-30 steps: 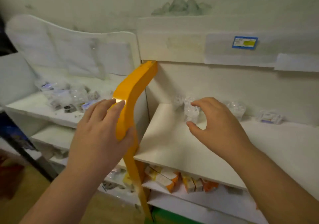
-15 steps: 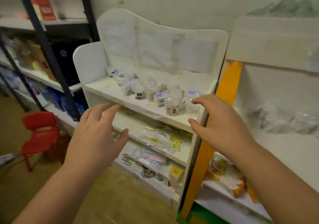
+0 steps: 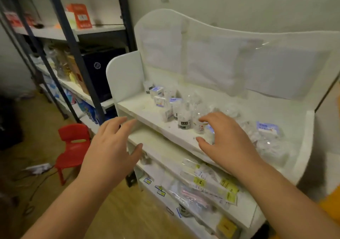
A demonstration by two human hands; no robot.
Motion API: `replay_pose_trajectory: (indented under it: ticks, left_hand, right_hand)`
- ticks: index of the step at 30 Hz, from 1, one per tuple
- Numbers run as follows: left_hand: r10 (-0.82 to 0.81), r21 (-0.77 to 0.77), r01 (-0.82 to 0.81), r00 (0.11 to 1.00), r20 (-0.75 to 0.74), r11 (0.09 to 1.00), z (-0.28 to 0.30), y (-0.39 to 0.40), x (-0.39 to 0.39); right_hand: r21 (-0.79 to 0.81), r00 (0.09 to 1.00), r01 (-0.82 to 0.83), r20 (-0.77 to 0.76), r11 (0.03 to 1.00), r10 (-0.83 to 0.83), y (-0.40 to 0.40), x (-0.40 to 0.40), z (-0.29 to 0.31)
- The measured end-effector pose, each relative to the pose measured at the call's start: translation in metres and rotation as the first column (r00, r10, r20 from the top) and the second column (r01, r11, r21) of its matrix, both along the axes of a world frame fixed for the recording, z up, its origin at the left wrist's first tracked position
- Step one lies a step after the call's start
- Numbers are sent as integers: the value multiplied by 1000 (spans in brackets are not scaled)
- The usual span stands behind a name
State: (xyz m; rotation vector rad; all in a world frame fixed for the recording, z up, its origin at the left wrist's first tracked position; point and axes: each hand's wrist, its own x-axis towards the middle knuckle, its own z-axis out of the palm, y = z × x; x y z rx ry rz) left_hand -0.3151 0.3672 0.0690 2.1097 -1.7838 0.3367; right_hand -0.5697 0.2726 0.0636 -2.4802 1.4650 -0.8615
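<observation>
Right hand [image 3: 228, 143] above shelf edge [image 3: 156, 128]

L grip [image 3: 110, 146] let go of orange trim [image 3: 330, 207]; R grip [image 3: 227, 139] now over jars [image 3: 184, 118], white shelf [image 3: 145, 112].

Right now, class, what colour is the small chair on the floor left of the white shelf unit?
The chair is plain red; the head view shows it.
</observation>
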Motion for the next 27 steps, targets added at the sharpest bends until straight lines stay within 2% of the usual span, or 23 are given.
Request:
replay_pose_trajectory:
  ticks: [6,12,23,27]
  left_hand:
    - [20,24,-20,1000,-21,1000,1,-66,40]
    - [-70,15,71,995,-65,997,-1,-152,72]
    - [-245,0,247,963,-109,969,-30,-336,185]
    - [-313,30,325,928,-201,945,-53,-399,209]
  right_hand:
    - [36,999,-33,23,999,32,-65,53,3]
    - [7,998,-20,54,1000,20,-123,99,0]
    - [39,991,129,19,991,-130,-224,188,-10]
    - [90,980,190,34,978,-194,-241,208,-22]
